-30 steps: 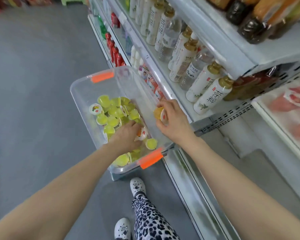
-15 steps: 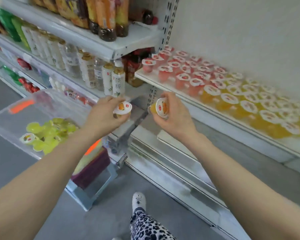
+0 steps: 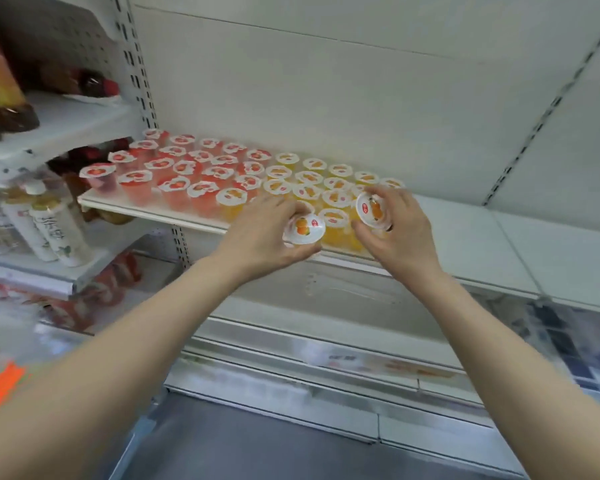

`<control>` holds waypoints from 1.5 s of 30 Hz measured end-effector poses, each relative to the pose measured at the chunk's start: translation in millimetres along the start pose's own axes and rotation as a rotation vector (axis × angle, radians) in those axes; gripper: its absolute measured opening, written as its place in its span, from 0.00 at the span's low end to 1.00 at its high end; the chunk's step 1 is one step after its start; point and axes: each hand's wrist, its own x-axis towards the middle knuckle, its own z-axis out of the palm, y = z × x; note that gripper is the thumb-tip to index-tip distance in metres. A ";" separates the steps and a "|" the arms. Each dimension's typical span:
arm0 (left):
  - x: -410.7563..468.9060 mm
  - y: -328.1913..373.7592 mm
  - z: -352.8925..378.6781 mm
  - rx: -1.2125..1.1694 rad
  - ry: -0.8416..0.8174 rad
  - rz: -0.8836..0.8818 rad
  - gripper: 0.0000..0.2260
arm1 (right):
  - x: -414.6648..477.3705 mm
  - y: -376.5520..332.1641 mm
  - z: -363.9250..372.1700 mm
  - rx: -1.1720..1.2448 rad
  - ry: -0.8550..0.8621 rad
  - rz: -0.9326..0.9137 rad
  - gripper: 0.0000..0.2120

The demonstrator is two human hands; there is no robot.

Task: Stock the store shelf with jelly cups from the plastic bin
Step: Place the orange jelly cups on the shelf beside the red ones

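My left hand [image 3: 264, 233] grips an orange jelly cup [image 3: 303, 228] with a white lid, held at the front edge of the white shelf [image 3: 471, 237]. My right hand [image 3: 399, 230] grips a second orange jelly cup [image 3: 373, 210], tilted so its lid faces me, just over the orange cups on the shelf. Rows of red jelly cups [image 3: 174, 174] fill the shelf's left part and orange jelly cups [image 3: 326, 178] its middle. Only an orange clip [image 3: 0, 386] of the plastic bin shows at the lower left edge.
The shelf's right part is bare white board. Bottles [image 3: 52, 226] stand on a lower shelf to the left, and darker bottles [image 3: 4, 98] on the shelf above them. Grey floor [image 3: 257, 445] lies below.
The view swung right from the bin to the jelly shelf. Both hands lifted a cup each from the bin area up to the shelf's front edge.
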 end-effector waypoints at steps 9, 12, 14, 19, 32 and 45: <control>80.5 102.2 76.8 0.043 -0.002 0.129 0.23 | 22.5 126.8 -67.4 0.042 0.068 0.169 0.21; 88.4 110.0 97.6 0.144 -0.009 0.082 0.25 | 21.9 151.3 -70.3 0.069 0.045 0.176 0.20; 91.4 111.7 107.9 0.210 -0.021 0.037 0.25 | 22.0 161.8 -68.3 0.091 0.020 0.183 0.20; 99.1 113.0 123.7 0.295 -0.039 -0.064 0.27 | 28.5 179.9 -62.3 0.111 -0.036 0.182 0.20; 114.3 114.8 118.7 0.307 0.051 -0.113 0.30 | 50.7 203.6 -51.5 0.107 -0.088 0.211 0.19; 191.6 101.0 140.5 0.298 -0.201 -0.153 0.19 | 88.3 231.0 -27.8 -0.031 -0.333 0.254 0.16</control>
